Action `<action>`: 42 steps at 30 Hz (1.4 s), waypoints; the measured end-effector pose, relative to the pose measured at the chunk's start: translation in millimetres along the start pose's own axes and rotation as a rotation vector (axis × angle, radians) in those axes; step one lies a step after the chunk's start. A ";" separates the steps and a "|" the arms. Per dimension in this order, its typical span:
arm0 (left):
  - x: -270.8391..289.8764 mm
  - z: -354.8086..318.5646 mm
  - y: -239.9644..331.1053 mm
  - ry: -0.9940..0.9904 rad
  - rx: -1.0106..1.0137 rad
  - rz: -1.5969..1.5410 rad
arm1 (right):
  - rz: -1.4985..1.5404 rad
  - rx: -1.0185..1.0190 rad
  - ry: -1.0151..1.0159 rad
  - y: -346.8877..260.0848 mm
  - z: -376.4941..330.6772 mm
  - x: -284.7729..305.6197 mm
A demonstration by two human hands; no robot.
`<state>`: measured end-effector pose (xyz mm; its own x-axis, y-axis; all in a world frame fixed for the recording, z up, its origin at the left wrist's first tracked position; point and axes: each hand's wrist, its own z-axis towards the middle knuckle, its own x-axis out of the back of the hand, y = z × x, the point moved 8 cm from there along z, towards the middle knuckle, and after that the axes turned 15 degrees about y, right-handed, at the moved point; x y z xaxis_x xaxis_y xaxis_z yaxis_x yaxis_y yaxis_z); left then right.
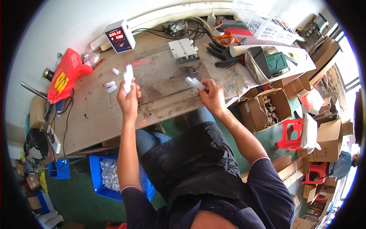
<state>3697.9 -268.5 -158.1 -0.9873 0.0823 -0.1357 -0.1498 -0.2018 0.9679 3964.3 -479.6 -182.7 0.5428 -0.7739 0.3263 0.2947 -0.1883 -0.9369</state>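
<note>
My left hand (129, 100) is raised over the wooden workbench (91, 124), its fingers closed round a long white piece (128, 78), perhaps plastic, that sticks up past the fingertips. Further right, my right hand (212, 95) pinches a small white bristle brush (193, 83) by one end, bristles pointing left. The two held things are well apart. Left of my left hand, several small white brushes (111, 84) with thin wire stems lie on the bench. In front of my right hand stands a small metal fixture (192, 71), below a pale metal block (183, 49).
A counter box with red digits (120, 36) stands at the back left, near a red bag (68, 76). Black gloves (223, 54) and a grimy tray with a phone (259, 61) are at the right. Below are a blue crate of white parts (95, 171) and a cardboard box (249, 112).
</note>
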 end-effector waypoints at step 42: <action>84.5 95.0 22.1 -0.192 -0.687 1.023 | -0.144 0.349 0.133 -12.7 1.6 -11.3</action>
<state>3616.1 -173.3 -128.1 -0.6522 -0.2832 0.7032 0.6286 -0.7205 0.2929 3955.7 -467.5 -174.3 0.3770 -0.8303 0.4105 0.6223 -0.1012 -0.7762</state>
